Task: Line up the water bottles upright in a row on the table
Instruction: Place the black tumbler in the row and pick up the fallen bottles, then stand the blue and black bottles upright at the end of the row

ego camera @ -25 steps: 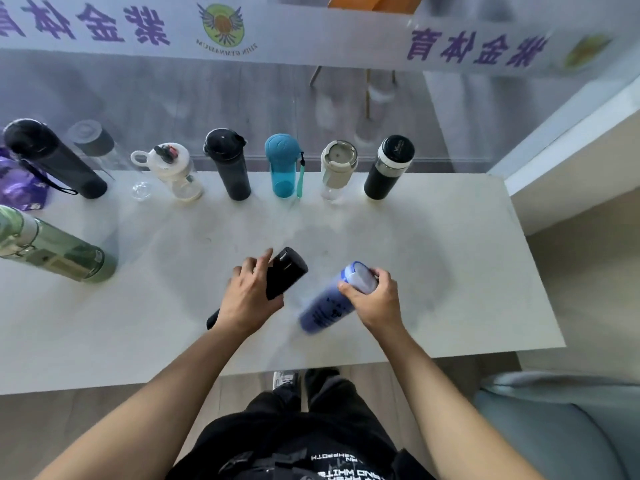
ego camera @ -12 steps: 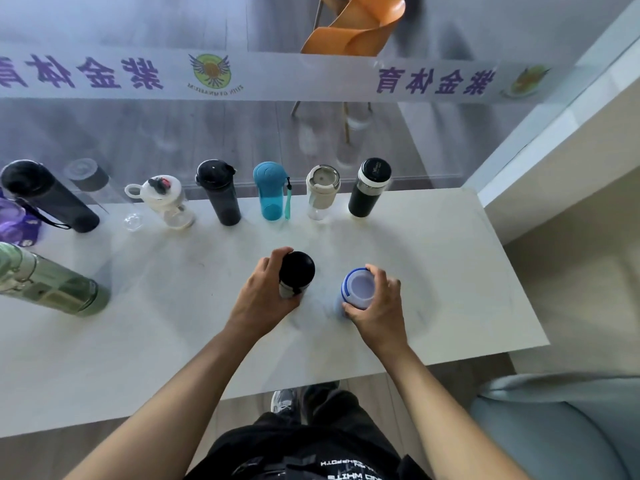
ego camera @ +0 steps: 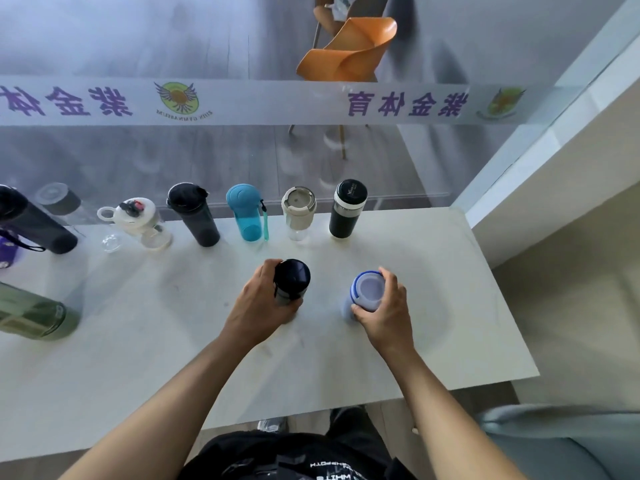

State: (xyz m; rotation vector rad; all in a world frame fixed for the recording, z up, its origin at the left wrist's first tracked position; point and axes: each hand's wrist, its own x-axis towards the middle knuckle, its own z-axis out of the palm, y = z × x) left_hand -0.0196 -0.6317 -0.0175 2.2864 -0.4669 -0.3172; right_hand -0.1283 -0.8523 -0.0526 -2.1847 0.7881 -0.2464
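My left hand (ego camera: 261, 304) grips a black-capped bottle (ego camera: 291, 278) that stands upright on the white table (ego camera: 450, 323). My right hand (ego camera: 384, 311) holds a blue bottle with a pale lid (ego camera: 367, 289), also upright, a little to the right. Along the table's far edge stands a row of upright bottles: a black-and-white flask (ego camera: 347, 209), a beige-lidded clear one (ego camera: 298, 213), a teal one (ego camera: 246, 213), a dark grey one (ego camera: 194, 216) and a clear one with a white loop lid (ego camera: 138, 220).
At the left are more bottles: a black one (ego camera: 31, 223), a clear one with a grey lid (ego camera: 60, 202), a green one (ego camera: 34, 315) and a purple one (ego camera: 7, 251) at the frame edge. A glass wall runs behind the table, with an orange chair (ego camera: 346, 50) beyond it.
Both bottles were tilted in my hands a second ago; now they stand upright on the table, the two set a bit further apart. My view has tipped up slightly.
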